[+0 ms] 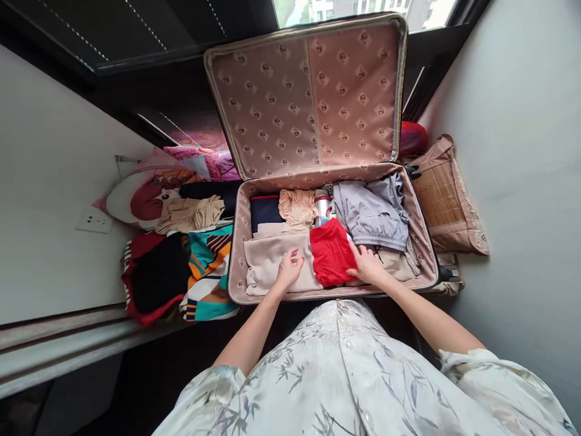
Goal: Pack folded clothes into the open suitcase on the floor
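An open suitcase (420,239) lies in front of me, its patterned lid (308,91) propped upright. Inside lie a folded red garment (330,254), a beige folded cloth (265,263), a grey garment (370,212), a navy piece (264,210), a peach fabric (297,206) and a metal bottle (322,206). My left hand (289,269) rests on the beige cloth just left of the red garment, fingers slightly curled. My right hand (367,264) presses on the red garment's right edge.
A pile of clothes (181,272) in black, red and teal stripes lies left of the suitcase, with a cartoon pillow (140,197) behind it. A bamboo-faced cushion (442,200) leans at the right. White walls close in on both sides.
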Demonstrator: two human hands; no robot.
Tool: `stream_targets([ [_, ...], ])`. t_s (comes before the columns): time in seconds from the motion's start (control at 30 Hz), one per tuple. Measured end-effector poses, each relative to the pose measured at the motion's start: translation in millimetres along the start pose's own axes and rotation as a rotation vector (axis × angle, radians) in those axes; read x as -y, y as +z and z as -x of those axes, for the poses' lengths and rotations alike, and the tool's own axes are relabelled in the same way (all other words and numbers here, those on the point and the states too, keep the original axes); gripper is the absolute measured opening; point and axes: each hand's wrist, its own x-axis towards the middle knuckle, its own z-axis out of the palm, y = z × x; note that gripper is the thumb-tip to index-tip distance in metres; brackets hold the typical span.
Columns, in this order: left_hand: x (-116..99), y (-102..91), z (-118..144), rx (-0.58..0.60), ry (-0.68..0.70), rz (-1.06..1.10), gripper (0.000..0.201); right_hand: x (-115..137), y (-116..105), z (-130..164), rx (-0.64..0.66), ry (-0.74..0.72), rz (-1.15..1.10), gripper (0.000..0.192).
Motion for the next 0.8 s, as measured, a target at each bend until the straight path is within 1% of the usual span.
stream_targets([
  [0.03,4.9,-4.2,3.0,-0.016,0.095,-0.108,0.045,0.7,5.9,-1.8,0.023,-0.029,0.19,0.092],
  [0.07,8.4,-7.4,6.1,-0.014,0.197,-0.204,0.047,1.0,9.1,-2.9,0.031,-0.071,0.32,0.093],
  [0.1,10.3,-9.1,8.9,-0.001,0.301,-0.292,0.05,1.3,10.5,-3.9,0.031,-0.124,0.397,0.094],
  [0.2,6.2,-3.9,11.5,0.048,0.596,-0.519,0.061,2.8,13.6,-10.6,0.028,-0.263,0.479,0.103],
  [0.27,-2.9,8.2,4.8,0.085,0.734,-0.629,0.069,3.4,19.7,-18.7,0.079,-0.281,0.512,0.114],
  [0.3,-8.4,16.4,-1.4,0.103,0.773,-0.673,0.072,3.4,24.0,-22.9,0.121,-0.267,0.525,0.117],
  [0.37,-19.6,35.0,-18.1,0.137,0.797,-0.756,0.074,3.7,33.4,-29.2,0.184,-0.246,0.542,0.116],
  [0.47,-31.4,63.4,-48.9,0.194,0.769,-0.884,0.073,4.5,43.6,-30.4,0.196,-0.252,0.517,0.106],
  [0.53,-33.6,80.3,-68.0,0.255,0.772,-0.977,0.074,2.7,45.4,-26.9,0.2,-0.26,0.471,0.097],
  [0.6,-31.9,95.1,-82.2,0.341,0.807,-1.068,0.073,-1.8,44.4,-22.3,0.22,-0.261,0.432,0.087],
  [0.7,-26.6,112.6,-91.7,0.476,0.87,-1.172,0.07,-9.3,41.2,-14.9,0.249,-0.246,0.421,0.08],
  [0.8,-21.4,121.9,-90.3,0.535,0.909,-1.22,0.072,-12.7,38.0,-7.4,0.25,-0.24,0.397,0.076],
])
